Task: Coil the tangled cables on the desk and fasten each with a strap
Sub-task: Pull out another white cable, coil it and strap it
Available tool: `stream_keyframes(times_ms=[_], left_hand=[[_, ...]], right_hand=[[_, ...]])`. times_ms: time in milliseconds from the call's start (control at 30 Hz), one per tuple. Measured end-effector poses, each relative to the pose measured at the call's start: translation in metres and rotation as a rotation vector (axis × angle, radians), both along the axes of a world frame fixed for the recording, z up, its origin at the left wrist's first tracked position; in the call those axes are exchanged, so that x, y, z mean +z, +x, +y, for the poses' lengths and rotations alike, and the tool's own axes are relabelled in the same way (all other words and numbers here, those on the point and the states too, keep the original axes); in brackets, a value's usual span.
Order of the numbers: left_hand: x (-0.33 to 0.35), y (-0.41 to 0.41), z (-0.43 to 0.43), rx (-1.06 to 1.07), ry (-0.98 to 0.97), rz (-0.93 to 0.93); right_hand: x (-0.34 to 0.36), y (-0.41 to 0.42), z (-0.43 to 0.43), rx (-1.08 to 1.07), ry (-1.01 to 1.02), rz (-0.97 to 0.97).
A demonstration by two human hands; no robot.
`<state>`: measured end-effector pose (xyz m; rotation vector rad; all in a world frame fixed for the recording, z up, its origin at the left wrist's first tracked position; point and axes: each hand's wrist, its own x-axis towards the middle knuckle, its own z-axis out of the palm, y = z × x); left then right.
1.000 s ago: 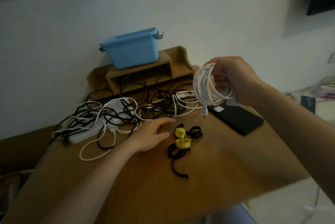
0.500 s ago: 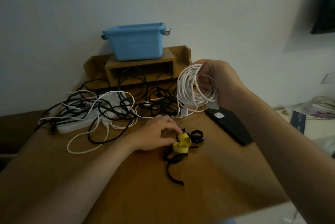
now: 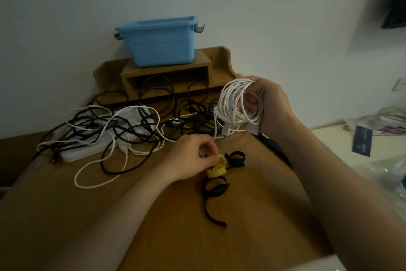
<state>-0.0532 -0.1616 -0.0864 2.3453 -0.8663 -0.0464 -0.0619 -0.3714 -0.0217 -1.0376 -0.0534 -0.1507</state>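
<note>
1. Head view: white coil, two o'clock above the desk, is gripped by the right hand so its loops hold.
2. Left hand pinches a yellow strap at centre, likely to bind it.
3. Tangled cables wait at eleven o'clock.

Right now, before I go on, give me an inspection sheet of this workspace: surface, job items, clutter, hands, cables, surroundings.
Surface: wooden desk, dim light.
Job's things: white cable coil held off the desk, not yet strapped; yellow straps and black straps loose near the desk's middle.
Clutter: blue bin on a wooden shelf; white power strip; dark flat object partly under the right arm.
Hands: right hand grips the coil; left hand, fingers pinching a yellow strap.
Cables: black and white tangle uncoiled behind the straps.
Surroundings: white wall; papers on a side surface.
</note>
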Motion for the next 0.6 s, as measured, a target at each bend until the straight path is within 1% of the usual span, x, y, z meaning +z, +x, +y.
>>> stream_keyframes(times_ms=[100, 234, 334, 434, 534, 601], left_hand=[[-0.002, 0.004, 0.007, 0.024, -0.067, 0.081], [-0.004, 0.008, 0.017, 0.075, -0.101, 0.092], [-0.006, 0.007, 0.021, 0.048, -0.055, 0.101], [-0.001, 0.002, 0.015, 0.016, -0.150, 0.145], [0.005, -0.005, 0.002, -0.025, -0.189, 0.084], [0.004, -0.010, -0.010, -0.070, -0.118, 0.039]], right_hand=[[0.000, -0.001, -0.010, -0.097, 0.032, 0.026], [-0.003, -0.002, -0.018, -0.200, 0.074, 0.079], [-0.008, -0.005, -0.016, -0.209, 0.089, 0.104], [-0.009, -0.004, -0.015, -0.227, 0.080, 0.130], [-0.013, -0.003, -0.017, -0.216, 0.092, 0.140], [-0.014, -0.003, -0.016, -0.213, 0.089, 0.141]])
